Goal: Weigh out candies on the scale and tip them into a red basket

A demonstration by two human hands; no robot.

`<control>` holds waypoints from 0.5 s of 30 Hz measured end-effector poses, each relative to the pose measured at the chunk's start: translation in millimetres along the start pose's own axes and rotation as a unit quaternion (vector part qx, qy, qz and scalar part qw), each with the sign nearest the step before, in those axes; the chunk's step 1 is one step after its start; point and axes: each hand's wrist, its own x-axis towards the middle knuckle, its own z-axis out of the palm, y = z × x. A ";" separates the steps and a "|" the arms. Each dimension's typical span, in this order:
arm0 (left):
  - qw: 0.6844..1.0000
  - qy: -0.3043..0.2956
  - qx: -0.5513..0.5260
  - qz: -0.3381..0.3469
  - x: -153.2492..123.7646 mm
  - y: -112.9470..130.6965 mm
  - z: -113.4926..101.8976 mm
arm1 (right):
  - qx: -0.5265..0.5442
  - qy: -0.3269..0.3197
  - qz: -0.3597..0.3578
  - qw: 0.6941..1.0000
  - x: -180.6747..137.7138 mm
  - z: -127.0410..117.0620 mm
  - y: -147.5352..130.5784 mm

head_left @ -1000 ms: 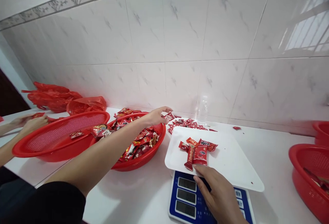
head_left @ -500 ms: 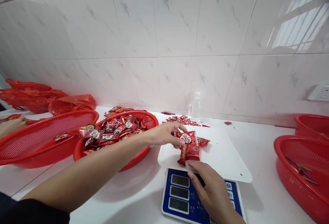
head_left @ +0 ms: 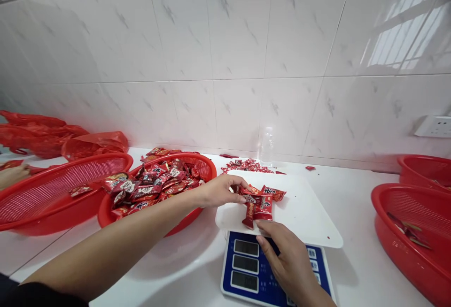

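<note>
1. Red basket (head_left: pixel 193 219), heaped with wrapped packets (head_left: pixel 157 180).
2. Left hand (head_left: pixel 221 190) over the white tray (head_left: pixel 306 213), seemingly pinching a dark red packet (head_left: pixel 254 199), fingers partly hidden.
3. Other packets (head_left: pixel 265 211) lying on that tray, above the blue scale (head_left: pixel 246 264).
4. Right hand (head_left: pixel 291 257), thumb and forefinger spread, beside them at the tray's near edge.

A counter (head_left: pixel 354 203) strip right of centre gives passage between the white tray (head_left: pixel 306 203) and the red basket (head_left: pixel 394 241) at frame right. Left hand (head_left: pixel 221 190) and right hand (head_left: pixel 289 255) obstruct the tray's left side; behind, the tiled wall (head_left: pixel 246 53) bounds the counter.
</note>
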 end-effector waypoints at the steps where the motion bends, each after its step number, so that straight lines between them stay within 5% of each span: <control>1: 1.000 0.006 0.002 0.005 -0.4 -0.6 0.8 | -0.001 -0.001 0.001 1.000 -0.3 0.5 0.1; 6: 0.998 0.044 0.029 0.037 -7.8 5.9 14.5 | 0.004 0.018 0.026 1.000 -2.8 0.5 0.4; 15: 0.926 0.106 0.216 0.290 -29.1 7.9 48.5 | 0.099 0.070 0.044 0.992 -4.2 -13.4 -6.8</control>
